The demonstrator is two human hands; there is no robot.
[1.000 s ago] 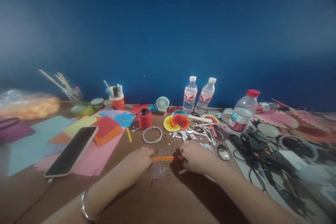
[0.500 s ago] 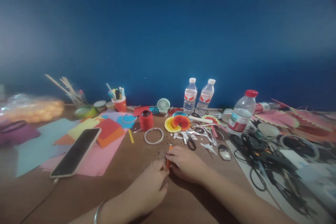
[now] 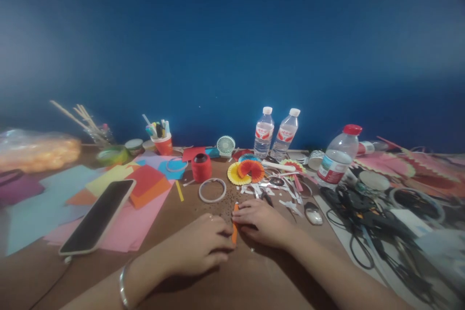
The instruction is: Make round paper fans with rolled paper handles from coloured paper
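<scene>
A narrow orange strip (image 3: pixel 235 233), which looks like folded paper, lies upright in view between my two hands. My left hand (image 3: pixel 201 242) is at its left edge, the fingers bent and close together, with the fingertips against it. From the other side my right hand (image 3: pixel 263 223) rests low over the table, its fingertips on the strip's upper part. Just beyond are pleated paper rosettes in yellow (image 3: pixel 238 174) and orange (image 3: pixel 257 172). A pale ring (image 3: pixel 212 190) lies ahead of my left hand, near small dark specks scattered on the brown tabletop.
Left: a phone (image 3: pixel 98 218) on coloured paper sheets (image 3: pixel 125 232), a cup of pens (image 3: pixel 162 145). Behind: red thread spool (image 3: pixel 201 168), small fan (image 3: pixel 225 145), two water bottles (image 3: pixel 263 133). Right: white paper scraps, a mouse (image 3: pixel 313 213), red-capped bottle (image 3: pixel 337 160), tangled black cables (image 3: pixel 359 213).
My left hand has shifted slightly left and its fingers have loosened, baring more of the orange strip. My right hand has moved a little forward along it.
</scene>
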